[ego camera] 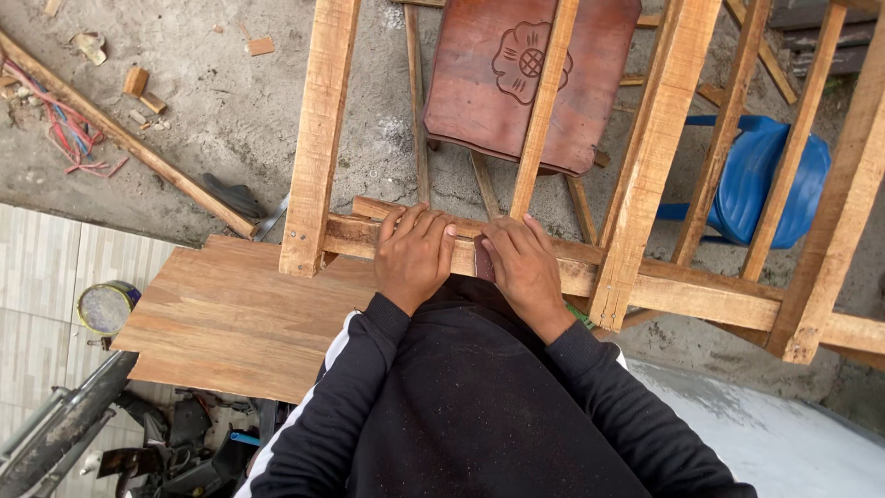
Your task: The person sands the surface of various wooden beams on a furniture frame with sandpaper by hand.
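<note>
My left hand (414, 255) lies flat on the horizontal rail (682, 286) of a bare wooden frame, fingers spread over the top edge. Right beside it, my right hand (524, 266) presses a small reddish-brown piece, likely sandpaper (483, 258), against the same rail. The two hands nearly touch. Upright posts (318, 129) of the frame rise on either side of my hands. My black sleeves with a white stripe fill the lower middle of the view.
A flat wooden board (230, 314) lies left under the frame. Beyond the rail stand a carved reddish-brown chair seat (525, 83) and a blue plastic chair (765, 180). A tin can (106, 306) sits at left; tools lie at bottom left; wood scraps litter the concrete.
</note>
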